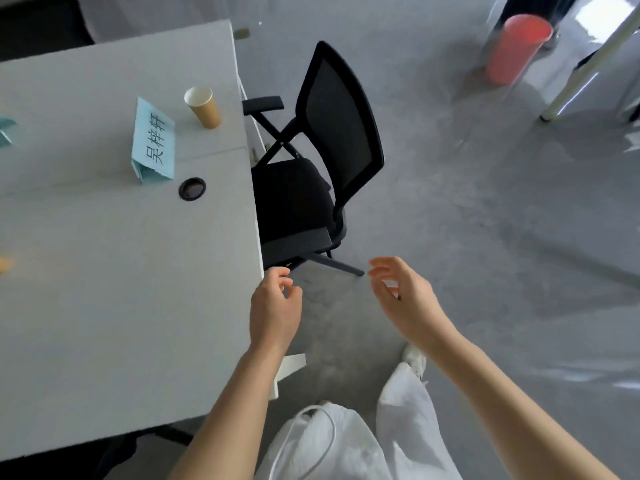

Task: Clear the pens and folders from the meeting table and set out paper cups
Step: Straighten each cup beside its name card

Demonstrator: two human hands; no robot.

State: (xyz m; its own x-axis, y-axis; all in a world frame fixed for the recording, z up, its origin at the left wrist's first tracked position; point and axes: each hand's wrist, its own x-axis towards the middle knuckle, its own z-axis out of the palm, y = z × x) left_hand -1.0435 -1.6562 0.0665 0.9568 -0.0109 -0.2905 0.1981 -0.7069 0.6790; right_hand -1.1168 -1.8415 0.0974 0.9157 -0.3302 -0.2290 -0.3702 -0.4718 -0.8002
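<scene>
A brown paper cup (203,106) stands upright on the grey meeting table (104,271), near its right edge at the far side. Beside it lies a light blue folded name card (153,143) with black characters. My left hand (275,310) hovers just off the table's right edge, fingers loosely curled, holding nothing. My right hand (403,299) floats over the floor to the right, fingers relaxed and empty. No pens or folders show on the visible part of the table.
A black mesh office chair (322,161) is tucked against the table's right side. A round cable grommet (192,189) sits in the tabletop. Another blue card (7,129) and an orange object (4,264) peek in at the left edge. A red cylinder (516,46) stands far right on the floor.
</scene>
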